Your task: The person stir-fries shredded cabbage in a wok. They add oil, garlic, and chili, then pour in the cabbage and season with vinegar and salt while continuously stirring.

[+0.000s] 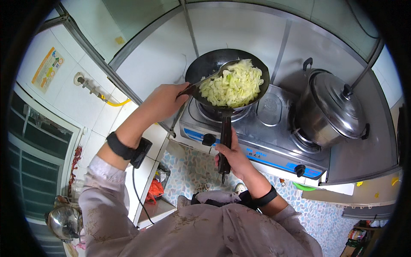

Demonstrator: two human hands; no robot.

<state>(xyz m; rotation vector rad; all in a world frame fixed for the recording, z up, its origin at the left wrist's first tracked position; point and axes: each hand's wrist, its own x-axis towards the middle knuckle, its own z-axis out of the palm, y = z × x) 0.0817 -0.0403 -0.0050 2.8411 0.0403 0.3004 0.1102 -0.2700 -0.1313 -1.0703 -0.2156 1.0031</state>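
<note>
My left hand point(165, 101) grips the dark handle of a metal cooking spatula point(210, 77). Its head reaches into a heap of shredded pale green cabbage point(236, 86), which partly hides it. The cabbage fills much of a black wok point(204, 64) over the left burner of a steel two-burner gas stove point(250, 122). Around the wok's dark long handle point(226, 128), which points toward me, the fingers of my right hand point(237, 159) are closed. Whether a flame burns beneath the wok cannot be made out.
A lidded steel pot point(321, 109) stands on the right burner. Metal splash panels point(237, 29) curve behind the stove. At the left, a yellow gas hose point(118, 103) runs from a wall valve point(86, 84). A red plastic bag point(154, 190) lies below the left counter.
</note>
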